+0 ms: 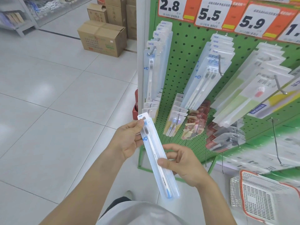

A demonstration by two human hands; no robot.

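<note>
Toothbrush pack (158,157) held slantwise near the green pegboard (183,65), left hand (128,140) pinching its top, right hand (181,163) gripping its middle

Both bare forearms reach forward from below. The left hand (128,140) pinches the top end of the long clear blister-packed white toothbrush (164,176), thumb on its front. The right hand (183,164) grips its middle, thumb across the front, fingers curled.

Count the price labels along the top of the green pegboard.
4: the 2.8 label at the left, the 5.5 label next, the 5.9 label after it, and a cut-off label at the right edge. More may be hidden beyond the frame.
</note>
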